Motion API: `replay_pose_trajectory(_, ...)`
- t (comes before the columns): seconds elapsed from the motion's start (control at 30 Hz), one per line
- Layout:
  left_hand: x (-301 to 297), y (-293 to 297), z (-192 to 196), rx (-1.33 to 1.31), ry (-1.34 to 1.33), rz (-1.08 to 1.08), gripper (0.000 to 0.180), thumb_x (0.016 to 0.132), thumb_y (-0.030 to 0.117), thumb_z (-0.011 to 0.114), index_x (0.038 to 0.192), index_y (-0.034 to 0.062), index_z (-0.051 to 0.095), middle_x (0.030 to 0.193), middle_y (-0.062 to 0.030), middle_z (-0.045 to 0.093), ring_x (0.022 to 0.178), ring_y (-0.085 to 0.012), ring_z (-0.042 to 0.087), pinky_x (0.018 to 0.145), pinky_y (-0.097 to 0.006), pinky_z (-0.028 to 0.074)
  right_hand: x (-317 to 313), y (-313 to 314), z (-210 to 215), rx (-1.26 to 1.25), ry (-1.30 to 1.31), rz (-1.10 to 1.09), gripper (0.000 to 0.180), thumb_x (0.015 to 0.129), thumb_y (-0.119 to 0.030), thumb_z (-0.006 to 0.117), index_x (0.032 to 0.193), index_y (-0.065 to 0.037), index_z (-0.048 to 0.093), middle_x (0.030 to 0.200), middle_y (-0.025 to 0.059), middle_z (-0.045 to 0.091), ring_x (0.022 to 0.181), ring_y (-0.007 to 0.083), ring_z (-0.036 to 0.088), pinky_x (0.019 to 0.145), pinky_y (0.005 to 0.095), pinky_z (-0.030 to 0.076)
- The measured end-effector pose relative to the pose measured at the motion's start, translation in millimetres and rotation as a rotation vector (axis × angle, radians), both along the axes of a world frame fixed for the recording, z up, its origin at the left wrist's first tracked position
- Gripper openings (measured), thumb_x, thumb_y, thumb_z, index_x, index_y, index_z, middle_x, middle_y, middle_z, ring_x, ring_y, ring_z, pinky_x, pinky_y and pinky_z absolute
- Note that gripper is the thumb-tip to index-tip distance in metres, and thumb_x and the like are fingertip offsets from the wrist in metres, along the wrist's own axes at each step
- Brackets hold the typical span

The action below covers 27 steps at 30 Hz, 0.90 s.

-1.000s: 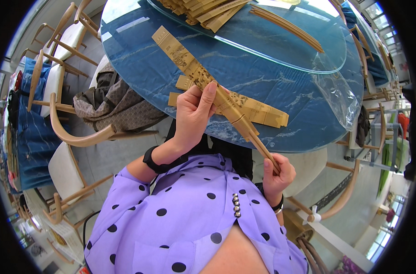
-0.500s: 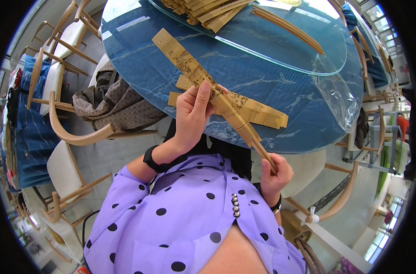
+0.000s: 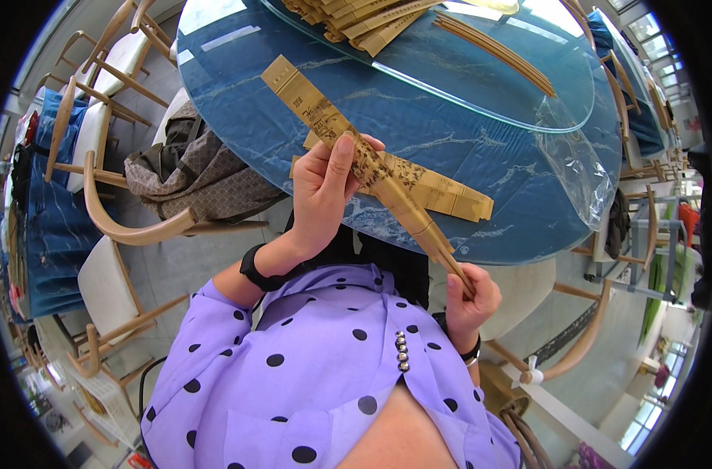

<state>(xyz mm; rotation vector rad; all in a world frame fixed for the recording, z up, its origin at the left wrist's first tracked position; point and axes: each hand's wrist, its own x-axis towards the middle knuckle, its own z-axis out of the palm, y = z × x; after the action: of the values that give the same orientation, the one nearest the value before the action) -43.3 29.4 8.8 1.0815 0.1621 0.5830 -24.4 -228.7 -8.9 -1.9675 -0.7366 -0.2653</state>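
Observation:
Between my two hands a long gold paper chopstick sleeve (image 3: 312, 109) with dark print runs slantwise above the near table edge. Its upper part is pinched by my left hand (image 3: 324, 191), thumb on top. A pair of wooden chopsticks (image 3: 454, 269) sticks out of the sleeve's lower end. My right hand (image 3: 475, 298) is closed round their outer ends. Beneath the held sleeve, more gold sleeves (image 3: 453, 197) lie on the blue table (image 3: 254, 117), partly covered by my left hand and the held sleeve.
A pile of gold sleeves (image 3: 356, 19) and several loose chopsticks (image 3: 496, 53) lie on the raised glass turntable (image 3: 450, 86). Clear plastic film (image 3: 575, 168) rests at the table's right. A patterned bag (image 3: 199, 176) sits on a wooden chair (image 3: 98, 203) at left.
The sleeve has slid slightly down toward my right hand with my left hand on it, so a shorter length of chopstick shows. My right hand stays nearly still.

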Motion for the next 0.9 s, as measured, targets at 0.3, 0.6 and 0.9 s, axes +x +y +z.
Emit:
replay_pose_trajectory(0.3,2,-4,-9,0.099,0.004,0.077,0.032,0.109,0.027,0.051,0.099,0.0028,0.070,0.091,-0.0017,0.070,0.053,0.0006,0.032,0.047,-0.018,0.023,-2,1,0,0.026,-0.003,-0.009,0.019,0.089,-0.014,0.079,0.093,0.001,0.068,0.074,0.0098,0.070,0.056,0.0175,0.060,0.054,0.0268,0.047)
replay_pose_trajectory(0.6,-1,-17,-9,0.037,0.016,0.012,0.033,0.109,0.027,0.051,0.100,0.0003,0.069,0.090,-0.0030,0.071,0.053,0.0009,0.035,0.046,-0.017,0.025,-2,4,-7,0.038,-0.022,-0.008,0.020,0.089,-0.013,0.079,0.093,0.002,0.066,0.072,0.0104,0.067,0.055,0.0190,0.060,0.054,0.0273,0.047)
replay_pose_trajectory(0.9,1,-12,-12,0.117,0.067,-0.004,0.034,0.109,0.026,0.053,0.099,-0.0017,0.069,0.080,-0.0011,0.068,0.053,0.0004,0.036,0.047,-0.018,0.025,1,6,0,0.027,-0.047,-0.039,0.021,0.089,-0.015,0.079,0.094,0.001,0.067,0.072,0.0091,0.067,0.055,0.0180,0.058,0.054,0.0278,0.046)
